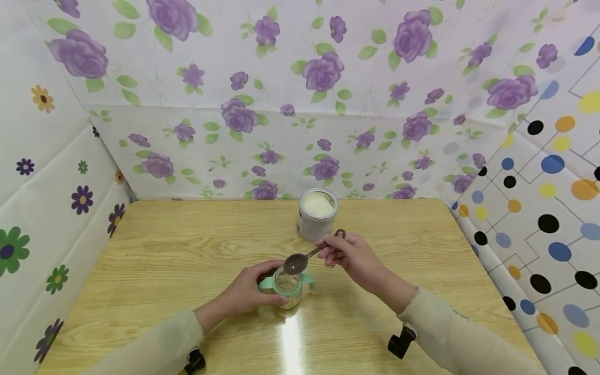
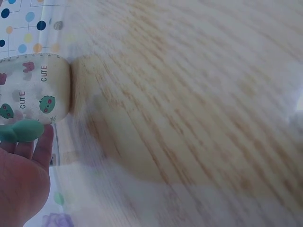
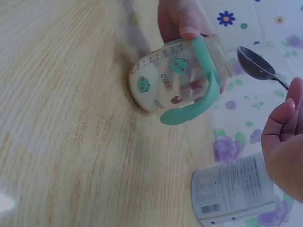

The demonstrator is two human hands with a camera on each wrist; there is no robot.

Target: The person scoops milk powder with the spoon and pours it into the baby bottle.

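A clear baby bottle with green side handles and a mint collar stands uncapped on the table; "CUTE" prints and green cartoon faces show on its wall. My left hand grips it from the left side, thumb in front. In my right hand, thumb and fingers pinch the handle of a dark spoon. Its bowl hangs just over the bottle's open mouth, tilted, with only small pale specks visible in it. Behind the right hand stands an open can of pale cream powder.
The wood-grain table bears the bottle and the can. Flowered cloth rises along its back edge, and a dotted cloth walls the right side. Bright light glares on the tabletop in front of the bottle.
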